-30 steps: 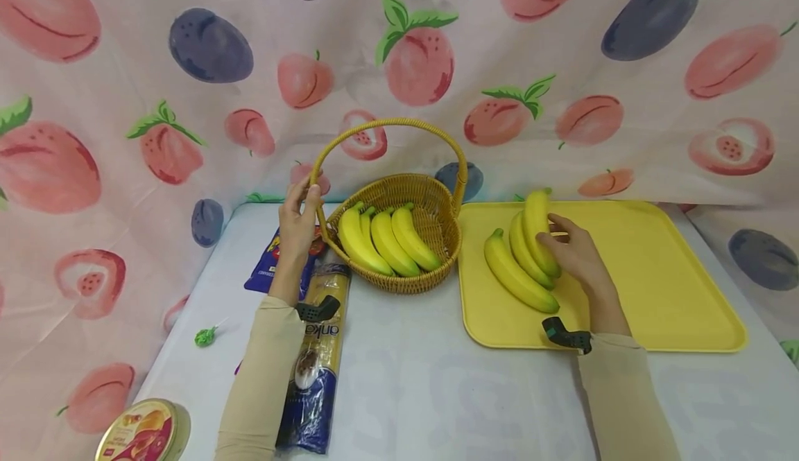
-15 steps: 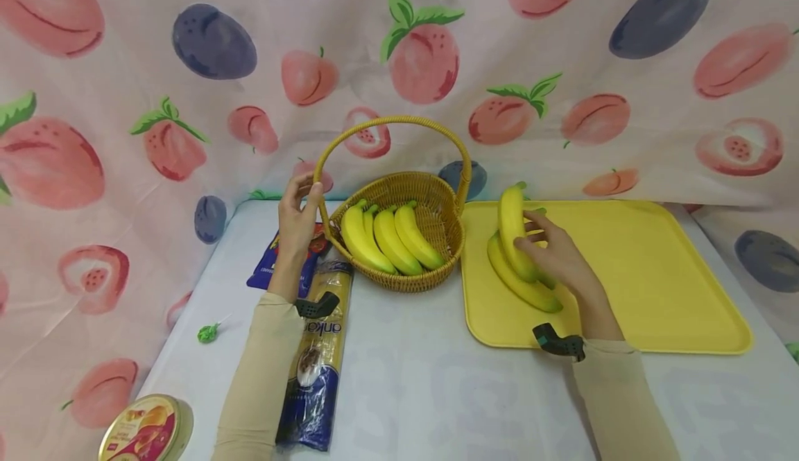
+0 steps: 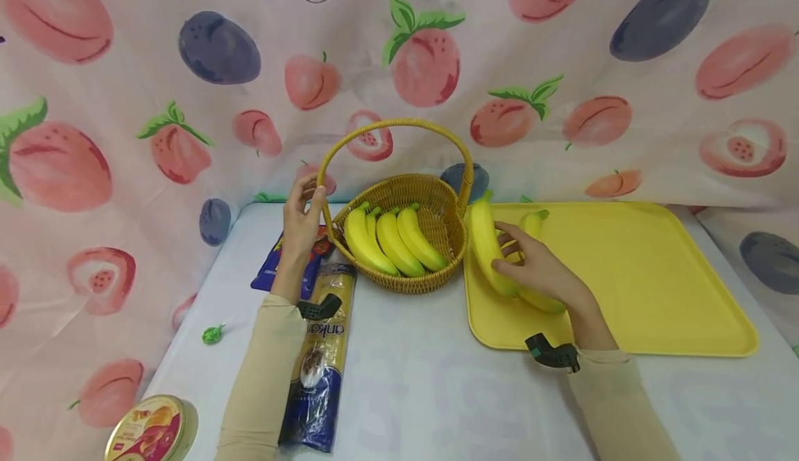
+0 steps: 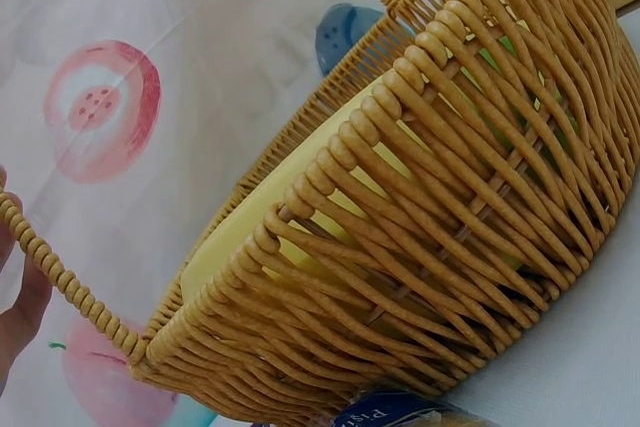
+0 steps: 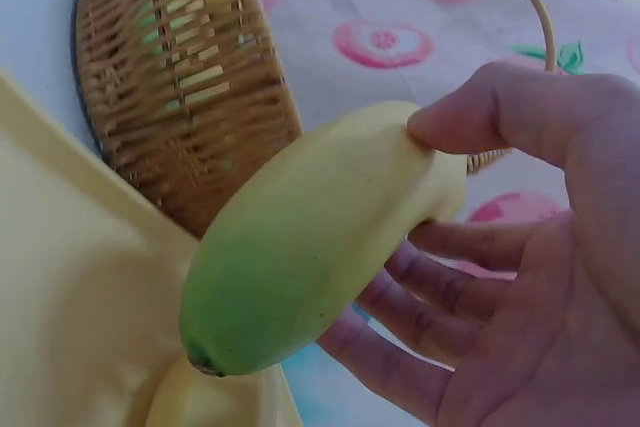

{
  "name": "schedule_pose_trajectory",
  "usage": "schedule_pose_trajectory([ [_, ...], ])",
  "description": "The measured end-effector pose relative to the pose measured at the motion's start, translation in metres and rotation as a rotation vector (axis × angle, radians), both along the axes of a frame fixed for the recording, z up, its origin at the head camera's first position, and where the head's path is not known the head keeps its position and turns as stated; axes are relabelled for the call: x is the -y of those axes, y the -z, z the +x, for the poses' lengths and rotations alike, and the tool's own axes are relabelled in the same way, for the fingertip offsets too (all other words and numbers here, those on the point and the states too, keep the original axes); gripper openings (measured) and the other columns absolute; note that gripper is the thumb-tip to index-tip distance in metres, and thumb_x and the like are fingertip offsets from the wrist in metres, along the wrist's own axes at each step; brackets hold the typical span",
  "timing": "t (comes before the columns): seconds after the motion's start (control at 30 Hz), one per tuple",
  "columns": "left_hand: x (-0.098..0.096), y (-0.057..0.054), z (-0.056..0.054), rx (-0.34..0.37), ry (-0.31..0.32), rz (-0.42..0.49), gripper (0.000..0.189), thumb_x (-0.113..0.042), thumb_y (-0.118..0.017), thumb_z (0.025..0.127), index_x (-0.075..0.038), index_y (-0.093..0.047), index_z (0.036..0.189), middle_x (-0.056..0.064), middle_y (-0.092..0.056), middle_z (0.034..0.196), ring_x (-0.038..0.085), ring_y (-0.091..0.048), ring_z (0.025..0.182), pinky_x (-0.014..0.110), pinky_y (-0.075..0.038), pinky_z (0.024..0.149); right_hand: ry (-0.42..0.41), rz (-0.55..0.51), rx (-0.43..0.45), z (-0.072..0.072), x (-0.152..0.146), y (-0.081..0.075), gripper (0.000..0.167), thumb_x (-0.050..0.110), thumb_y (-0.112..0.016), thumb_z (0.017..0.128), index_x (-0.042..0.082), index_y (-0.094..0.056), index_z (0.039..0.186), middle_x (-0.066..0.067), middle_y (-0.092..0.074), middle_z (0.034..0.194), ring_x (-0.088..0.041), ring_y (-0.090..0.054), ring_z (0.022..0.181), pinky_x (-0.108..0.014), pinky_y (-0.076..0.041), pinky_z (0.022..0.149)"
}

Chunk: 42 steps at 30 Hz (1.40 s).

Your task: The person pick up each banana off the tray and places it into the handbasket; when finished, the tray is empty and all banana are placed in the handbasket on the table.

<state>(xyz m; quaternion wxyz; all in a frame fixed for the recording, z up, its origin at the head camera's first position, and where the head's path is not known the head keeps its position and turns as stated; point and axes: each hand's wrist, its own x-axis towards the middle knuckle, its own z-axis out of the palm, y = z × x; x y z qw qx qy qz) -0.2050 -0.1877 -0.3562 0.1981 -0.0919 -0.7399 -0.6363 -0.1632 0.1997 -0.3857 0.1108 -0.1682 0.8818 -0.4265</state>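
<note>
In the head view my right hand (image 3: 537, 263) pinches a yellow banana (image 3: 490, 249) between thumb and fingers, over the left edge of the yellow tray (image 3: 649, 274). The right wrist view shows this banana's green tip (image 5: 225, 322) pointing down and away from the palm. Other bananas (image 3: 533, 224) lie on the tray, partly hidden by the hand. Left of the tray stands a wicker basket (image 3: 412, 285), with several bananas (image 3: 393, 239) inside. My left hand (image 3: 302, 222) grips the left side of its arched handle (image 3: 396, 123); the left wrist view catches only some fingers (image 4: 25, 307) there.
Beneath the left forearm lies a long blue and gold packet (image 3: 321, 371), with a blue bag (image 3: 268, 267) behind it. A green-wrapped lollipop (image 3: 212, 335) and a round tin (image 3: 150, 430) are farther left. A fruit-print cloth (image 3: 374, 52) hangs behind the table.
My right hand has lifted a banana off the others on the tray and carried it left towards the basket. My left hand has stayed at the handle.
</note>
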Motion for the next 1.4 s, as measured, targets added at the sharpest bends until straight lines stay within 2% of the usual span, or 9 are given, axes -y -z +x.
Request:
schedule_pose_trajectory([
  [0.17,-0.001,0.001,0.000,-0.002,0.000,-0.004,0.032,-0.014,-0.049,0.098,0.003,-0.050,0.126,-0.011,-0.055,0.105,0.013,-0.053,0.106,0.035,-0.041,0.090,-0.038,-0.031,-0.016,0.002,0.013,-0.002,0.070,0.027,-0.063,0.091,0.010,-0.026,0.148,-0.015,-0.048,0.126,-0.029,-0.051,0.112,-0.044,-0.048,0.088],
  [0.33,0.000,0.002,0.000,0.006,-0.003,0.004,0.032,-0.013,-0.049,0.098,0.003,-0.050,0.126,-0.013,-0.057,0.104,0.006,-0.053,0.105,0.037,-0.040,0.092,-0.002,-0.052,-0.020,0.003,0.023,0.000,0.072,0.023,-0.063,0.090,0.009,-0.024,0.149,-0.015,-0.048,0.127,-0.029,-0.051,0.111,-0.045,-0.047,0.090],
  [0.63,-0.001,0.002,-0.002,-0.004,-0.012,-0.009,0.032,-0.012,-0.049,0.098,0.002,-0.050,0.126,-0.013,-0.056,0.104,0.008,-0.053,0.105,0.037,-0.039,0.092,0.045,-0.124,-0.084,0.010,0.036,0.003,0.073,0.020,-0.066,0.088,0.011,-0.025,0.148,-0.013,-0.047,0.124,-0.027,-0.052,0.108,-0.043,-0.048,0.087],
  [0.9,-0.002,0.003,-0.001,0.011,-0.017,0.001,0.033,-0.012,-0.049,0.098,0.003,-0.050,0.127,-0.013,-0.056,0.104,0.035,-0.051,0.113,0.037,-0.040,0.092,0.102,-0.199,-0.196,0.012,0.053,0.015,0.075,0.022,-0.066,0.088,0.011,-0.023,0.149,-0.011,-0.049,0.119,-0.022,-0.053,0.102,-0.040,-0.048,0.083],
  [0.97,-0.002,0.003,0.000,0.012,-0.021,0.004,0.033,-0.013,-0.049,0.098,0.003,-0.050,0.127,-0.013,-0.055,0.105,0.036,-0.050,0.114,0.037,-0.040,0.093,0.119,-0.194,-0.240,0.013,0.057,0.019,0.075,0.021,-0.066,0.088,0.012,-0.024,0.149,-0.010,-0.048,0.118,-0.020,-0.052,0.102,-0.039,-0.048,0.083],
  [1.13,-0.001,0.002,0.000,0.013,-0.025,0.006,0.033,-0.014,-0.049,0.098,0.002,-0.050,0.127,-0.013,-0.055,0.105,0.018,-0.054,0.108,0.034,-0.040,0.093,0.114,-0.190,-0.314,0.013,0.064,0.022,0.071,0.020,-0.065,0.087,0.014,-0.029,0.147,-0.009,-0.049,0.117,-0.018,-0.050,0.104,-0.036,-0.047,0.082],
  [1.23,-0.001,0.002,0.000,0.004,-0.023,-0.002,0.033,-0.014,-0.049,0.098,0.002,-0.050,0.127,-0.011,-0.056,0.104,0.007,-0.054,0.103,0.034,-0.041,0.090,0.102,-0.196,-0.308,0.010,0.065,0.021,0.066,0.020,-0.065,0.088,0.015,-0.033,0.145,-0.008,-0.050,0.116,-0.018,-0.051,0.102,-0.035,-0.047,0.081],
  [1.33,-0.001,0.002,0.000,0.002,-0.024,-0.013,0.033,-0.014,-0.048,0.098,0.002,-0.051,0.128,-0.011,-0.056,0.103,0.008,-0.054,0.102,0.033,-0.041,0.089,0.084,-0.218,-0.275,0.008,0.065,0.022,0.063,0.019,-0.063,0.090,0.016,-0.034,0.145,-0.008,-0.050,0.117,-0.020,-0.051,0.101,-0.037,-0.046,0.081],
  [1.4,-0.001,0.003,0.000,0.001,-0.022,-0.013,0.033,-0.014,-0.049,0.098,0.001,-0.051,0.127,-0.011,-0.057,0.103,0.020,-0.056,0.106,0.033,-0.041,0.088,0.076,-0.234,-0.259,0.007,0.066,0.023,0.062,0.019,-0.062,0.090,0.017,-0.034,0.145,-0.008,-0.050,0.117,-0.020,-0.052,0.101,-0.038,-0.046,0.081],
])
